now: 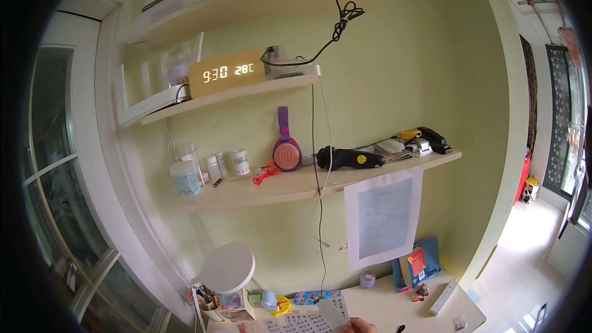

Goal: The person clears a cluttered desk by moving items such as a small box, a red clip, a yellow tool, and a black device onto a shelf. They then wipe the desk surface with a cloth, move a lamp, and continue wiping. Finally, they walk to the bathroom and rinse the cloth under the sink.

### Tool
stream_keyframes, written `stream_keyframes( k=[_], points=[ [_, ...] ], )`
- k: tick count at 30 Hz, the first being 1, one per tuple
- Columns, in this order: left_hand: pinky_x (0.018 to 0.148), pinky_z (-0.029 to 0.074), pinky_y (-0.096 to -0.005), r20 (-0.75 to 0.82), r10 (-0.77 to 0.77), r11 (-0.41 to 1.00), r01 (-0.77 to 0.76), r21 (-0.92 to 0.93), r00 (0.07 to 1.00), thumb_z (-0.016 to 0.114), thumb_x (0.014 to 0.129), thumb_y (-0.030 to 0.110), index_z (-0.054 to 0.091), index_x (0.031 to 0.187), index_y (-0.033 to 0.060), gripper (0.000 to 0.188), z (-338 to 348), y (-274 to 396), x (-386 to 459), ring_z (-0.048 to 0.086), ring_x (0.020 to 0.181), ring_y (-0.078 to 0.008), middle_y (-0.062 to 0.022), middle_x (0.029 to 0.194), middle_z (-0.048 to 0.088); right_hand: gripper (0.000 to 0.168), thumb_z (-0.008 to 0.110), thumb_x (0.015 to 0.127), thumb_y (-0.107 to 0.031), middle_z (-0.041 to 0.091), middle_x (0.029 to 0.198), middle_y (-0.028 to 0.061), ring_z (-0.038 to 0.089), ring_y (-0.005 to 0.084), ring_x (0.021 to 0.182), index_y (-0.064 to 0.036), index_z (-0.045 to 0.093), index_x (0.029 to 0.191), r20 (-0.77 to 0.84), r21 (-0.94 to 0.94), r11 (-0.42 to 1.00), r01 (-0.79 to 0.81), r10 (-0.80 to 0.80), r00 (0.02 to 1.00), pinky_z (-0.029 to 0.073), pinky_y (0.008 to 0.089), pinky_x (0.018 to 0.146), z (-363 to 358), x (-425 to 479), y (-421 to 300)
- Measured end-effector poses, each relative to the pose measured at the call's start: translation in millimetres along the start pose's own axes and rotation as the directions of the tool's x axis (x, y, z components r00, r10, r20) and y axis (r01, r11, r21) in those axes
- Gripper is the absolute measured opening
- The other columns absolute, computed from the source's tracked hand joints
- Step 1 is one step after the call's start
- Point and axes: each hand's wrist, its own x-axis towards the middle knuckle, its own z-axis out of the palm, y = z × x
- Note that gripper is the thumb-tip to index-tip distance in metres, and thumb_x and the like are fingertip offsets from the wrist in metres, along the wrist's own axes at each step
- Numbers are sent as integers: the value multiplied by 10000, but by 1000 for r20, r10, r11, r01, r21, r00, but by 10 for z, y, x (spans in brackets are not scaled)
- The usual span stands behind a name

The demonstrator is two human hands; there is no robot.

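Observation:
At the bottom edge my right hand (pixel 360 325) shows only its fingers, closed on the edge of a printed paper sheet (pixel 335 310). Several printed strips or sheets (pixel 303 323) lie or are held to its left, over the desk. Of my left hand (pixel 244 328) just a fingertip shows, near the left end of the papers; whether it touches them is not clear. Behind the papers lie a blue patterned pencil case (pixel 318 297) and a yellow round clock-like item (pixel 282 305).
A white desk lamp (pixel 227 268) stands over a desk organizer (pixel 233 305) at the left. At the right are a white power strip (pixel 443 297), a blue bookstand (pixel 430 256) with books, and a purple round container (pixel 367 280). Loaded wall shelves (pixel 277 196) and hanging cables are above.

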Motion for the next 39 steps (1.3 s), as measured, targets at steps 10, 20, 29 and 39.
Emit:
stream_keyframes(
  k=[10,20,29,39],
  points=[
    [732,447,-252,655,-250,779,550,-301,713,519,815,18,448,1141,30,333,81,288,69,536,864,-121,-49,952,561,264,593,792,-134,584,846,74,528,108,745,0,543,1014,368,-13,985,-170,163,916,449,254,654,-612,236,-466],
    [824,429,-293,656,-1,838,359,-411,755,498,844,37,448,1029,2,194,300,806,373,547,898,-171,-101,944,566,152,576,794,-121,599,745,26,521,73,676,25,613,815,-537,-367,810,457,-586,607,425,249,613,-2427,1761,-2489],
    [771,441,-272,694,-118,882,396,-255,710,515,831,32,500,993,-5,167,395,794,37,556,827,-154,-67,854,576,249,568,790,-156,623,833,111,559,175,728,51,584,926,-146,-445,773,451,-560,815,441,322,674,-2409,3778,-2812],
    [746,445,-270,557,-433,844,536,-25,708,511,839,71,505,1022,17,191,10,471,-374,562,793,-147,-73,845,598,343,652,699,-162,625,841,140,592,199,763,63,584,949,207,-505,761,406,-350,913,463,307,661,-2059,4294,-2619]
  ],
)
